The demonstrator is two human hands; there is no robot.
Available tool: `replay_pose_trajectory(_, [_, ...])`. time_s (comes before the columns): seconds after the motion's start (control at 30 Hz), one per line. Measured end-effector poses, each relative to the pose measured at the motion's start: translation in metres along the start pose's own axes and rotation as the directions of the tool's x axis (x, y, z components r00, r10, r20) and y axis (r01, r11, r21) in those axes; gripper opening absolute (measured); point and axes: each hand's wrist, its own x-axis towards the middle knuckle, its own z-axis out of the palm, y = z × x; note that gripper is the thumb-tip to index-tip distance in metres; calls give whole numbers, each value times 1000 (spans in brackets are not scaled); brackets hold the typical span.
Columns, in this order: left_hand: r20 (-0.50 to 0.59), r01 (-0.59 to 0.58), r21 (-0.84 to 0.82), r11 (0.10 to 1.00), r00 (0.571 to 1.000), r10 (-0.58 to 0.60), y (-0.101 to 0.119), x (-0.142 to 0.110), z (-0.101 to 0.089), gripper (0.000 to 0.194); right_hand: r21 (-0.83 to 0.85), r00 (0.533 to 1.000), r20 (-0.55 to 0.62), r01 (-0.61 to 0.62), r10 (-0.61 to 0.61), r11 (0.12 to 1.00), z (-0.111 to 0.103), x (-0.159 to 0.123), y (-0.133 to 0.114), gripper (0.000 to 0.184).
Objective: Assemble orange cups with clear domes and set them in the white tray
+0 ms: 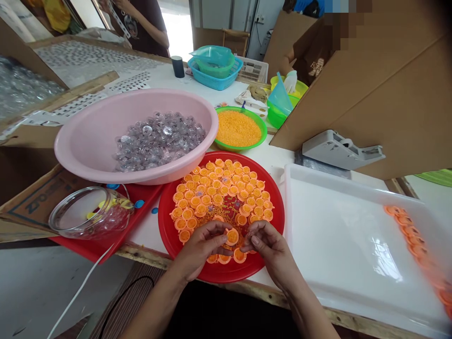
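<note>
My left hand (202,246) is closed, pinching a small round orange plastic cup (232,237) with little side tabs between thumb and fingers. Just right of it, my right hand (271,246) has its thumb and fingertips pressed together; whatever they hold is too small to make out. Both hands hover over the near half of a round red tray (277,202). Many similar orange cups (201,210) lie spread in this tray, with small yellow-orange bits (211,217) scattered among them.
A pink basin (84,136) of clear plastic domes stands behind left. Beyond the tray sits a green bowl (263,136) of orange pellets. At right, a white tray (335,235) has a row of orange pieces (413,235). A clear jar (70,214) lies left. Two people work across the table.
</note>
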Motion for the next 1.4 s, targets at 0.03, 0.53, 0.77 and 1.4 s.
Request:
replay_pose_trajectory(0.03, [0, 3, 0, 1000, 1000, -3, 0, 0, 0, 21, 8, 1000, -2, 7, -7, 1000, 0, 0, 0, 17])
replay_pose_trajectory(0.53, [34, -1, 42, 999, 999, 0, -4, 0, 3, 24, -118, 998, -62, -13, 6, 993, 0, 1, -1, 23])
replay_pose_trajectory(0.77, [53, -15, 217, 976, 999, 4, -3, -2, 9, 34, -73, 994, -6, -107, 107, 992, -4, 7, 6, 28])
replay_pose_trajectory(1.4, [143, -181, 543, 820, 982, 122, -6, -2, 13, 34, -464, 1000, -25, -3, -10, 886, -4, 7, 3, 22])
